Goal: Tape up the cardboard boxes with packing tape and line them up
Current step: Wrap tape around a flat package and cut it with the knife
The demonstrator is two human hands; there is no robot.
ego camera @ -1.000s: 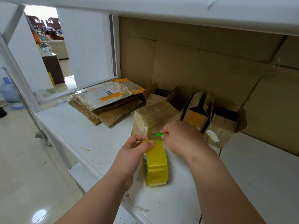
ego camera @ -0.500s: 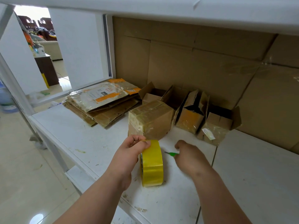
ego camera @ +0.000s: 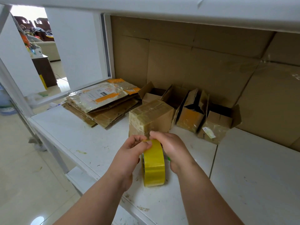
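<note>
Yellow roll of packing tape (ego camera: 153, 163) upright on edge on the white shelf board (ego camera: 253, 172), near the front edge; left hand (ego camera: 129, 153) curled over the roll's top, pinching the tape there; right hand (ego camera: 173, 148) just right of it, fingers bent onto the same top edge, a green sliver (ego camera: 168, 158) peeping from under the palm. Just beyond, taped brown cardboard box (ego camera: 151, 117), closed; further right, three open brown cardboard boxes (ego camera: 191, 114) in a row against the cardboard back wall (ego camera: 194, 62); far left, flattened cardboard stack (ego camera: 100, 104).
</note>
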